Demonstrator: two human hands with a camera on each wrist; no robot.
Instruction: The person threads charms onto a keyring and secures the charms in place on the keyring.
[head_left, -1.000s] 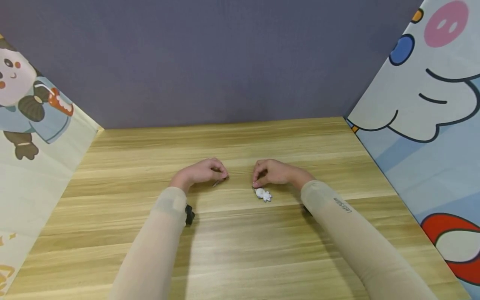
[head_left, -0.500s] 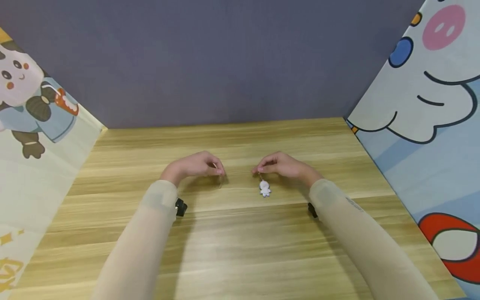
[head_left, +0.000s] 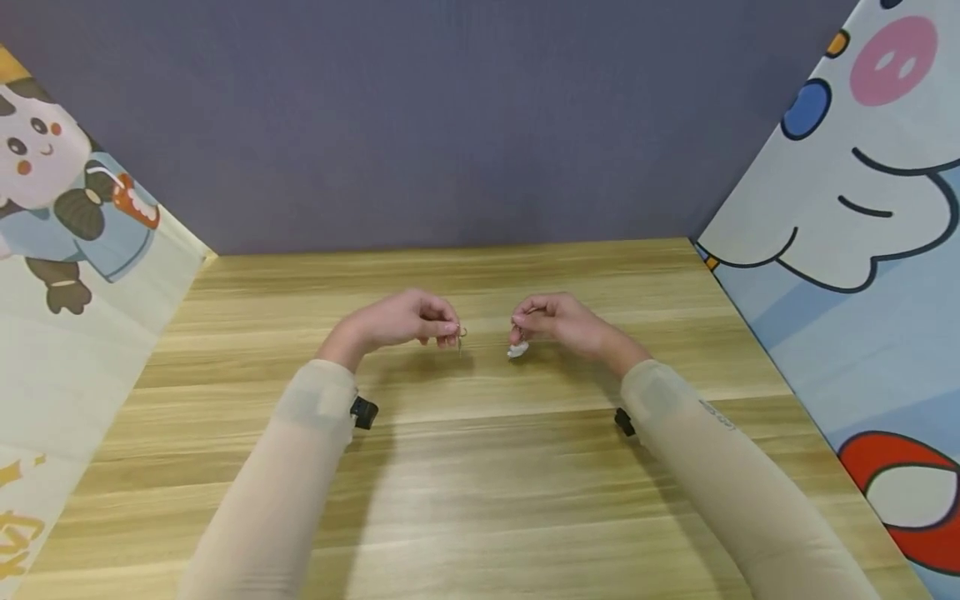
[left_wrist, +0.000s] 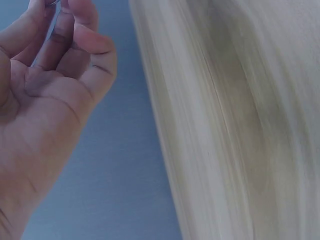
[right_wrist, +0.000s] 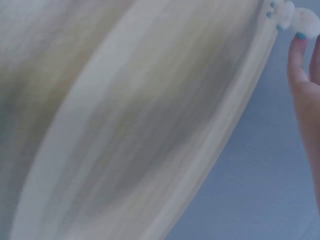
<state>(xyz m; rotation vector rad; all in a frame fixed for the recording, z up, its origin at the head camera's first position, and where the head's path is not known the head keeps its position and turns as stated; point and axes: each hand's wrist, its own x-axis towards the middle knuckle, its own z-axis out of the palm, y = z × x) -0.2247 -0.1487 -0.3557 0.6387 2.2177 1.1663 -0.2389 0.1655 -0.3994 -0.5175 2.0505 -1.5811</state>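
The rectangular wood-grain desk (head_left: 457, 500), yellow-brown in colour, is the largest item noted. Behind its far edge stands a flat grey-purple panel (head_left: 450, 125). Along the desk's right side is a white and pale-blue panel with printed cartoon figures (head_left: 832, 217); along its left side, a cream panel with a printed cow-like character (head_left: 75, 367). Two arms in beige sleeves extend over the desk from its near edge, the right one bearing dark lettering. Both hands are above the middle of the desk, apart from each other. The left hand (head_left: 405, 321) pinches a thin, silver-coloured metal piece with a small ring (head_left: 462, 336) between thumb and fingers. The right hand (head_left: 566, 323) is grasping, thumb against fingers, a small white figurine with teal tips (head_left: 517, 350); the figurine is at its fingertips, above the desk's middle. The exact grip point is too small to tell. A black block (head_left: 364, 412) shows beneath the left wrist, over the desk.
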